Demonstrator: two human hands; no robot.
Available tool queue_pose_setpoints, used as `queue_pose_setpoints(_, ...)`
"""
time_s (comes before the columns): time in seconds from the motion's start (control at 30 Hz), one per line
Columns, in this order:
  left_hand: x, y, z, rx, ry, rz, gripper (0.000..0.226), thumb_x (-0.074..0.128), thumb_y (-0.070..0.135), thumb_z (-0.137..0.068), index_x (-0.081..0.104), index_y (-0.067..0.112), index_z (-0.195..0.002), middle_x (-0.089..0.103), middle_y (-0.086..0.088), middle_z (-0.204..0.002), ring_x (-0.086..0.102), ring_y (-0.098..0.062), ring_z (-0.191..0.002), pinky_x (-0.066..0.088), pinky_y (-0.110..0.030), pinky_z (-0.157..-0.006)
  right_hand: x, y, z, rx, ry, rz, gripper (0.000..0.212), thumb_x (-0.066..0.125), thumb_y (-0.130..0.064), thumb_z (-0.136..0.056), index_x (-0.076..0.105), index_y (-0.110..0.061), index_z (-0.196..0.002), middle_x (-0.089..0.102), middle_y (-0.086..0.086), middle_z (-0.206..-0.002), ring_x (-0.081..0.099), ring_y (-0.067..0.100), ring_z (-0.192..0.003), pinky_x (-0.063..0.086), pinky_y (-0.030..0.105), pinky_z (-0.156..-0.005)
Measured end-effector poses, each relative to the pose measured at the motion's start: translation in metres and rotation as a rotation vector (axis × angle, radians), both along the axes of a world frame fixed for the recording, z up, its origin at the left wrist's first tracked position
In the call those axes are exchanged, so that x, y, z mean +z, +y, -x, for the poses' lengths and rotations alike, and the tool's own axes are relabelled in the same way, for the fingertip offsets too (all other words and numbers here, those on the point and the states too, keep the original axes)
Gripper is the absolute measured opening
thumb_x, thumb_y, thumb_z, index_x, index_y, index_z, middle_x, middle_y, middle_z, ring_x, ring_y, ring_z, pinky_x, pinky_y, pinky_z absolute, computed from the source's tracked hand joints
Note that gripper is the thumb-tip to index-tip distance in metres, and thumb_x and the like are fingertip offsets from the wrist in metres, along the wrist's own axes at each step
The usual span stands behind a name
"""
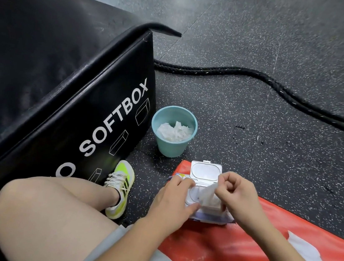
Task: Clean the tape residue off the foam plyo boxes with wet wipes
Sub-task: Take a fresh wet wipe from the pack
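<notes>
L hand (174, 198) pins wipes pack (204, 209), R hand (236, 193) pinches wipe (207, 193); bin (173, 130), rope (260, 80) nearby.

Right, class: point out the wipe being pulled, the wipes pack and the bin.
wipe (207, 193), head view, on its middle, below the pinching fingers.
wipes pack (205, 171), head view, on its open lid.
bin (171, 147), head view, on its outer wall.

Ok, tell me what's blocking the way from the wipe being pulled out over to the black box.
Nothing visible. The right hand pinches the wipe above the wipes pack, which the left hand steadies. Only bare floor and the person's shoe lie toward the black box.
</notes>
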State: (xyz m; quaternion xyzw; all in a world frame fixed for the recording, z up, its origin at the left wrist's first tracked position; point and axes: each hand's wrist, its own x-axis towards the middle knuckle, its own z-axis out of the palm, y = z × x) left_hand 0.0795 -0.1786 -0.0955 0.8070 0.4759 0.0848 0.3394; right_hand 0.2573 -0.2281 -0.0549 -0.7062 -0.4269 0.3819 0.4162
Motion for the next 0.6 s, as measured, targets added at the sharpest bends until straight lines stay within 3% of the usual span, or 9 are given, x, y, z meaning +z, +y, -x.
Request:
queue_pose_setpoints(0.13,-0.004,0.001,0.001,-0.002,-0.001,-0.006,0.049,0.067,0.048,-0.084,0.049,0.035,-0.128,0.044,0.01,-0.12,0.054,-0.018,-0.109,0.046,-0.035,-0.089,0.01,0.006,-0.005,-0.075,0.037,-0.03,0.023,0.056,0.009,-0.088,0.055,-0.007,-0.072,0.034,-0.009,-0.046,0.042,0.017,-0.044,0.043,0.029,-0.051)
queue_pose_setpoints(0.27,-0.005,0.0,0.002,-0.009,-0.009,-0.026,0.048,0.067,0.049,-0.084,0.049,0.036,-0.128,0.042,0.011,-0.121,0.054,-0.016,-0.109,0.046,-0.035,-0.09,0.02,0.015,-0.014,-0.105,0.042,-0.098,0.014,0.06,-0.005,-0.088,0.057,-0.008,-0.075,0.038,-0.007,-0.049,0.05,0.015,-0.049,0.047,0.032,-0.06)
queue_pose_setpoints(0.37,-0.003,0.0,0.001,-0.021,-0.01,-0.077,0.047,0.066,0.047,-0.084,0.051,0.037,-0.127,0.042,0.013,-0.12,0.054,-0.015,-0.107,0.046,-0.032,-0.089,0.028,0.024,-0.022,-0.147,0.084,-0.168,0.007,0.059,-0.02,-0.08,0.059,-0.018,-0.074,0.038,-0.006,-0.054,0.038,0.012,-0.052,0.038,0.026,-0.053)
queue_pose_setpoints(0.47,-0.003,-0.001,0.0,-0.061,-0.087,-0.19,0.041,0.063,0.04,-0.08,0.058,0.034,-0.121,0.049,0.013,-0.119,0.051,-0.012,-0.11,0.044,-0.027,-0.093,0.033,0.03,-0.031,-0.179,0.02,-0.221,0.016,0.063,-0.013,-0.089,0.059,-0.018,-0.074,0.037,-0.01,-0.053,0.03,0.012,-0.053,0.027,0.027,-0.05)
queue_pose_setpoints(0.6,-0.009,-0.002,-0.002,-0.121,-0.108,-0.279,0.033,0.063,0.034,-0.08,0.061,0.031,-0.113,0.056,0.015,-0.111,0.049,-0.013,-0.109,0.047,-0.035,-0.093,0.054,0.036,-0.037,-0.298,0.06,-0.366,0.016,0.062,-0.014,-0.09,0.058,-0.019,-0.076,0.04,-0.002,-0.055,0.032,0.012,-0.05,0.03,0.021,-0.046)
